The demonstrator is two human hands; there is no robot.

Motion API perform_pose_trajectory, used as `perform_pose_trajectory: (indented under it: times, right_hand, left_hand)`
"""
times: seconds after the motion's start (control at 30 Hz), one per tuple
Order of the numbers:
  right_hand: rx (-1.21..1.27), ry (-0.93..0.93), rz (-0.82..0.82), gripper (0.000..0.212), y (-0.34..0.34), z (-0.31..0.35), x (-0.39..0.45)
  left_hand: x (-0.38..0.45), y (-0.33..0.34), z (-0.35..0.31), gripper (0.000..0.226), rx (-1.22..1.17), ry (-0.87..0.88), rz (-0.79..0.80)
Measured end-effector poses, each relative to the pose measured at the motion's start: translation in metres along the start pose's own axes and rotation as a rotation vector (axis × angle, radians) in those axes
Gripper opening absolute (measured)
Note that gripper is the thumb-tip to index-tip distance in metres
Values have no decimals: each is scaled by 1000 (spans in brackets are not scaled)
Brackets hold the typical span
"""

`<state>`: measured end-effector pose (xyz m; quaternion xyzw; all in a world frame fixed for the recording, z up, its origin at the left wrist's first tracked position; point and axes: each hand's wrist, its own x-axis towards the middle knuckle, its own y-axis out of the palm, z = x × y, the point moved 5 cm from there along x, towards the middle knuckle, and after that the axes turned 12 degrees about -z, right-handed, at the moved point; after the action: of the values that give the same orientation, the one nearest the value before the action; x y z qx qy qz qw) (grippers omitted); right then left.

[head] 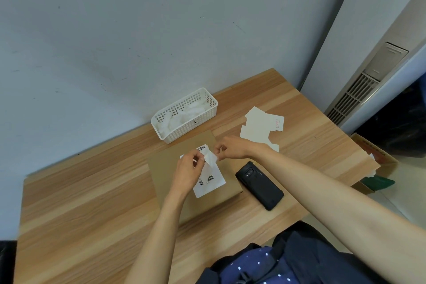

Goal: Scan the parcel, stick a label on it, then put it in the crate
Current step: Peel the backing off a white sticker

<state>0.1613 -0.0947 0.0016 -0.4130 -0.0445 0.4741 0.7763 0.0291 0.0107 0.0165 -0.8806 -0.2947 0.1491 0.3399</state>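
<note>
Pinching a small white label point(211, 158) by its two ends, the left hand point(187, 172) and the right hand point(231, 147) hold it just above the parcel point(168, 168). I judge the label thin, limp and sticky, so it is best held only at the edges. The parcel, a flat brown carton, lies on the table point(92, 191) directly under both hands and seems light and stiff. The white crate point(184, 114) stands just behind it.

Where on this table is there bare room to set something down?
Bare wood lies left of the parcel, toward the table edge, and along the near edge. It is crowded from the basket past the label sheets to the scanner.
</note>
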Motion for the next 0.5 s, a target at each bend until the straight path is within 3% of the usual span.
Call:
perform_pose_trajectory:
  times: [0.23, 0.5]
  right_hand:
    - [181, 172, 21, 12, 8, -22, -2]
    - [246, 247, 11, 11, 9, -44, -10]
  left_hand:
    - [1, -4, 0, 15, -131, -96, 7]
    - [1, -8, -5, 13, -228, -117, 4]
